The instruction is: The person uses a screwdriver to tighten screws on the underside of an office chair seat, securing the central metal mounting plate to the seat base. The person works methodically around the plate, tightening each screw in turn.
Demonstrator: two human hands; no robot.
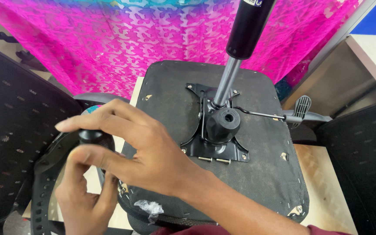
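Gripping a round black knob [91, 135] at the nine o'clock edge of an upturned chair seat [166, 91], the right hand [149, 152] is reaching across from five o'clock, its thumb and fingers curling over the top of the knob, while the left hand [83, 196] is coming up from seven o'clock and pinching the same knob from below. Both hands are closing on it; neither is hanging loose. The knob is sitting where a curved black armrest [48, 165] is meeting the underside of the seat, just left of the seat's edge. At the middle of the seat a black metal plate [216, 150] is lying bolted down, with a rubber-looking boss [223, 124] on it and a grey gas strut [229, 78] rising toward twelve o'clock into a fat black cylinder [249, 26]. A thin lever [262, 114] is running toward three o'clock to a ribbed paddle [302, 106]. Pink patterned cloth [109, 39] is hanging behind. Judging by the grip, turning well is calling for the lower hand to be steadying the armrest while the upper one is twisting squarely, keeping the knob in line with its thread.
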